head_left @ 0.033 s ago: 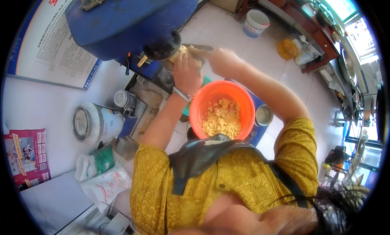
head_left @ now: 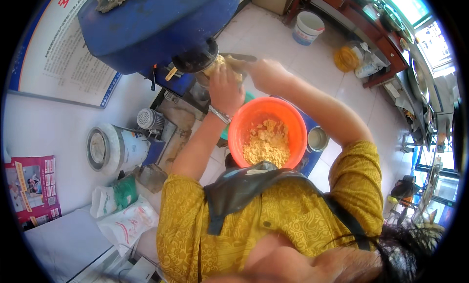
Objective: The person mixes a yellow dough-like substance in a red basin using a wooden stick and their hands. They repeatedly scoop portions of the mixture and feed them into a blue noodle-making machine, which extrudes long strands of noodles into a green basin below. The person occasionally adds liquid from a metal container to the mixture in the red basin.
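Pale floor (head_left: 271,43) below; L hand (head_left: 225,86) flat-fingered over yellow lump (head_left: 219,61) at machine (head_left: 161,33); R hand (head_left: 268,76) curled alongside; can't tell either grip; if lump crumbles, bits could miss tub (head_left: 273,109).

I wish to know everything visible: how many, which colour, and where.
Large angular machine: 1, blue, upper left
Round plastic basin: 1, orange, centre
Crumbly mixture: 1 heap, yellow, in basin
Round metal tin: 1, grey, beside basin
Ribbed motor: 1, grey, left
Plastic bucket: 1, white and blue, top right
Cylindrical container: 1, white, left
Plastic jug: 1, amber, upper right
Plastic bags: 2, white and green, lower left
Wall posters: 2, white and magenta, left
Wooden desk: 1, brown, top right
Smaller items: uncounted, blurred, right
Patterned shirt: 1, mustard, bottom
Left hand: 1, bare, fingers on yellow mass
Right hand: 1, bare, near left
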